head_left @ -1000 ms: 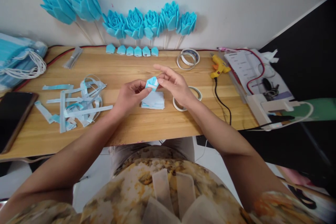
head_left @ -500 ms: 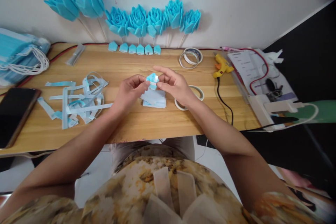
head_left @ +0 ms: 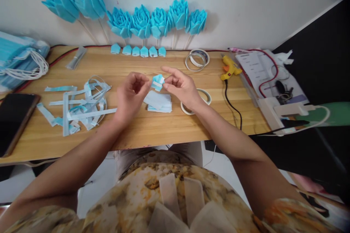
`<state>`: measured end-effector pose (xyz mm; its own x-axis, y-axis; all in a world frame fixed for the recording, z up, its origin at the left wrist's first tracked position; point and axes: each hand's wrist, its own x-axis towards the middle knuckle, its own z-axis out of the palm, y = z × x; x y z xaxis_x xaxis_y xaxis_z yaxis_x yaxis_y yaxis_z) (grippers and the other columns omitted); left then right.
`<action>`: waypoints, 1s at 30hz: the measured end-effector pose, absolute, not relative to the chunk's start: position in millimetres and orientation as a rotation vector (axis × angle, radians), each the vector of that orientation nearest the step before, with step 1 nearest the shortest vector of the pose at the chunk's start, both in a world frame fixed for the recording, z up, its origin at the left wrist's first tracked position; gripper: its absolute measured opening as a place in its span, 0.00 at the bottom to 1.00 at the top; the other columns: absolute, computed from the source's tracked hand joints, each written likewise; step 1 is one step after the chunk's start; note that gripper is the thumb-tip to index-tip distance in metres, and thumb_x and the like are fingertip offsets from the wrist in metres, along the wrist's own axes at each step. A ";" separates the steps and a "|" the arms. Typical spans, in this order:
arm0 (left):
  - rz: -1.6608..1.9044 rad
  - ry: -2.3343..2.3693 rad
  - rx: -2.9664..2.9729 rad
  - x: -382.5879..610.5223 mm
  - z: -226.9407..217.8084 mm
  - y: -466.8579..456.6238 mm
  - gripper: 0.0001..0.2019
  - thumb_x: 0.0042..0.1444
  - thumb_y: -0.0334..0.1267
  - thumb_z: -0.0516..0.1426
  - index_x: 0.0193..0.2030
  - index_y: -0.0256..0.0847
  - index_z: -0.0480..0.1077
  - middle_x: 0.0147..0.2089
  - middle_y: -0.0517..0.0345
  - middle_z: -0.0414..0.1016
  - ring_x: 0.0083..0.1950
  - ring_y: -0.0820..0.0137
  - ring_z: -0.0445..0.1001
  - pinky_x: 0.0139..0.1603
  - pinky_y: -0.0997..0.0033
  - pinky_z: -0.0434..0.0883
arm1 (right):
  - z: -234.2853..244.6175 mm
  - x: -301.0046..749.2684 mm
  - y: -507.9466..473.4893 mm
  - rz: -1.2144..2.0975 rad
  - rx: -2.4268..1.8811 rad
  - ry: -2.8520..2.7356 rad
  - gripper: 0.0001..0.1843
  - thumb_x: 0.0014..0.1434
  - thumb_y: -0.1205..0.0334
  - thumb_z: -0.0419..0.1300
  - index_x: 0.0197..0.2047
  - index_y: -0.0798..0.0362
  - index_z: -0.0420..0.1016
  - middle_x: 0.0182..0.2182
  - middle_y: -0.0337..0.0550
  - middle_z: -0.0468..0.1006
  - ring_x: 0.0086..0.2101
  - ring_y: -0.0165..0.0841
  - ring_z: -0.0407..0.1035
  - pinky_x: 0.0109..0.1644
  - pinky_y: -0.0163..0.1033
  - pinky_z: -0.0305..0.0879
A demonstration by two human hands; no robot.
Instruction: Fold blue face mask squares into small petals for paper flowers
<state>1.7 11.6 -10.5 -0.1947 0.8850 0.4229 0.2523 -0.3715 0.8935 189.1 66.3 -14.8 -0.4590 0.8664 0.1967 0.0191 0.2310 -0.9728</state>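
My right hand (head_left: 182,87) pinches a small folded blue petal piece (head_left: 158,82) between thumb and fingers, just above the wooden desk (head_left: 153,131). My left hand (head_left: 132,93) hovers a little to the left of the piece, fingers curled and close together, no longer touching it. Under both hands lies a small stack of cut blue-and-white mask squares (head_left: 159,102). A roll of tape (head_left: 203,96) lies partly hidden behind my right wrist.
Blue mask flowers (head_left: 142,22) lean on the wall above a row of folded petals (head_left: 138,50). Cut strips (head_left: 79,103), a phone (head_left: 15,120) and packed masks (head_left: 19,60) lie left. Two tape rolls (head_left: 197,59), a yellow glue gun (head_left: 229,67) and papers (head_left: 259,72) lie right.
My left hand has let go of the folded petal piece and drawn back to the left. My right hand keeps hold of it in about the same place.
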 end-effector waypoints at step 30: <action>1.404 1.476 1.799 2.7 -7.3 8.1 0.05 0.59 0.37 0.60 0.34 0.42 0.76 0.29 0.61 0.74 0.29 0.73 0.65 0.33 0.70 0.64 | -11.5 186.1 60.3 1.002 -0.841 -1.810 0.28 0.60 0.64 0.59 0.64 0.46 0.70 0.36 0.35 0.79 0.37 0.28 0.73 0.48 0.36 0.71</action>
<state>2.7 8.1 -7.3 -0.0742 0.8996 0.4305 0.4749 -0.3477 0.8085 186.1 60.3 -11.5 -0.3858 0.8469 0.3659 0.1393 0.4456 -0.8843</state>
